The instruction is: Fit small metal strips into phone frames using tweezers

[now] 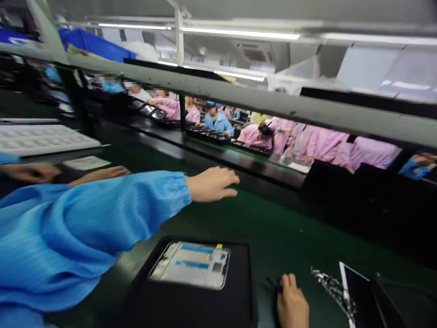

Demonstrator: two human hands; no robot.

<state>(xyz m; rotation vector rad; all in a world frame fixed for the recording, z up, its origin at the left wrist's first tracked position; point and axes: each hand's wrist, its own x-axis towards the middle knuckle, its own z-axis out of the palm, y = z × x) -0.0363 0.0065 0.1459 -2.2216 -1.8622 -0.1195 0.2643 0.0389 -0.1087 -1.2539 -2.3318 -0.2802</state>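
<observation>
My left hand (pixel 213 184), in a blue sleeve, reaches out above the green bench. Its fingers are stretched and the thumb stands apart, with nothing in them. Below that arm, a silver metal device frame (pixel 193 266) with blue strips and a small yellow tab lies on a black tray (pixel 235 300). To the right of the tray, my right hand (pixel 292 303) is low over the bench with its fingers curled. A thin dark thing shows at its fingertips, too blurred to name.
Right of my right hand lie a clear crumpled strip (pixel 332 291) and a dark panel with a white edge (pixel 362 296). A neighbour's hands (pixel 32 173) and a white moulded tray (pixel 48 139) are at left. A shelf rail (pixel 239 93) crosses ahead; people work beyond.
</observation>
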